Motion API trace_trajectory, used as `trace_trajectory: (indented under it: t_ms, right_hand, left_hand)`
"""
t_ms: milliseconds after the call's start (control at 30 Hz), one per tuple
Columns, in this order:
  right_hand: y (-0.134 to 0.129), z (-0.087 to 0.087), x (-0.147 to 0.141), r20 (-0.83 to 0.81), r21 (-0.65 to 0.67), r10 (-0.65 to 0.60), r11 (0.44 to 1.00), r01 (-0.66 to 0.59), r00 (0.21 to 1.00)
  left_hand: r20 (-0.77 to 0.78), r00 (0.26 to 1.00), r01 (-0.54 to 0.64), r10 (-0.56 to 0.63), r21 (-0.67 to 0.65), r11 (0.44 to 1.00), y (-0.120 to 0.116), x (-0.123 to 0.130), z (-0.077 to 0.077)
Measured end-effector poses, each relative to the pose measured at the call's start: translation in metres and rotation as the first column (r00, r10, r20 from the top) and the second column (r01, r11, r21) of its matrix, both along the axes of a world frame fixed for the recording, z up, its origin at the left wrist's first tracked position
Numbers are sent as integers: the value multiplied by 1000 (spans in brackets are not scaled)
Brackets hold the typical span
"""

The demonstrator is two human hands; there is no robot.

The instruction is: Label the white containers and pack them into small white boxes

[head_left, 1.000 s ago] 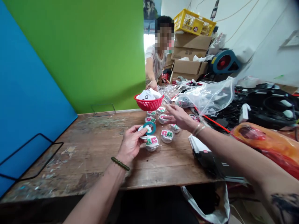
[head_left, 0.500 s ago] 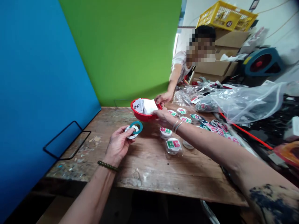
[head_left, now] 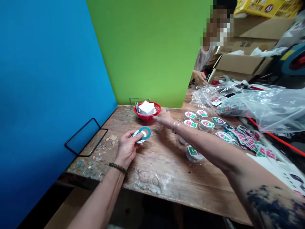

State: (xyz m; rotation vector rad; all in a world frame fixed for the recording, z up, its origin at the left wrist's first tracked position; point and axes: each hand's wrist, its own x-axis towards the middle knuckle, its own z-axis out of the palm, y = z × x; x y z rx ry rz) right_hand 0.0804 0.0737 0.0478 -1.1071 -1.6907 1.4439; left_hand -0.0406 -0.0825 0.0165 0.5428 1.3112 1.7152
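My left hand (head_left: 130,144) pinches a teal ring (head_left: 148,130) together with a white round piece (head_left: 135,132), held above the wooden table. Farther back, against the green panel, a red plastic basket (head_left: 147,118) rests on the table with a stack of white paper squares (head_left: 146,108) inside. At the basket's right side is my right hand (head_left: 165,118), slightly blurred, its fingers loosely apart and not wrapped round the rim. Whether a fingertip still touches the basket I cannot tell. Beneath my right forearm sits a clear-wrapped round stack with a green and pink label (head_left: 194,154).
Several labelled round packs (head_left: 206,124) stand right of my hand, near a heap of pink and green tags (head_left: 247,138). Clear plastic bags (head_left: 267,103) lie beyond. A black wire frame (head_left: 87,140) leans at the blue panel (head_left: 54,79). A co-worker's hand (head_left: 199,77) is by the boxes.
The basket, earlier held up between my right hand and the co-worker's hand, now sits on the table at the green panel. The co-worker's hand has drawn back. My left hand keeps its rings.
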Motion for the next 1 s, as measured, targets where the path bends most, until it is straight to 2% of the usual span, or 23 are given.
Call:
trace_trajectory:
  t_ms: [67, 133, 200, 333, 467, 533, 567, 633, 667, 733, 867, 1000]
  right_hand:
    - [-23, 13, 23, 72, 101, 75, 992, -82, 995]
    - [-50, 22, 46, 143, 112, 227, 963, -244, 963]
    - [-72, 25, 67, 158, 97, 308, 941, -325, 938]
    - [-96, 19, 99, 102, 108, 241, 962, -252, 965]
    - [-101, 16, 131, 182, 113, 208, 967, -230, 961]
    - [-91, 18, 152, 220, 173, 170, 962, -209, 961]
    - [-81, 20, 165, 243, 216, 95, 965, -149, 965]
    - [-51, 24, 196, 267, 295, -143, 953, 60, 953]
    - [-32, 25, 212, 268, 316, -273, 931, 183, 924]
    - [5, 27, 244, 257, 328, -400, 892, 310, 880]
    - [58, 22, 287, 247, 263, -463, 878, 401, 852]
    - [79, 9, 304, 231, 182, -499, 866, 467, 835]
  left_hand:
    - [-18, 1000, -5, 6, 12, 1000, -4, 8, 1]
    - [-34, 999, 4, -3, 37, 999, -9, 21, 4]
    - [-41, 999, 32, -30, 60, 998, -14, 37, 8]
    - [-53, 992, 117, -113, 74, 990, -22, 70, 15]
    - [-26, 980, 199, -198, 52, 979, -21, 92, 17]
    - [-16, 974, 225, -225, 47, 973, -17, 97, 17]
    - [-14, 973, 232, -232, 47, 971, -14, 99, 17]
    - [-8, 970, 244, -244, 44, 969, -7, 100, 18]
    - [-1, 969, 246, -246, 42, 968, -3, 100, 18]
    - [21, 970, 242, -243, 35, 970, 6, 99, 19]
    - [52, 971, 232, -233, 27, 972, 28, 95, 20]
    - [85, 967, 237, -240, 41, 971, 51, 93, 19]
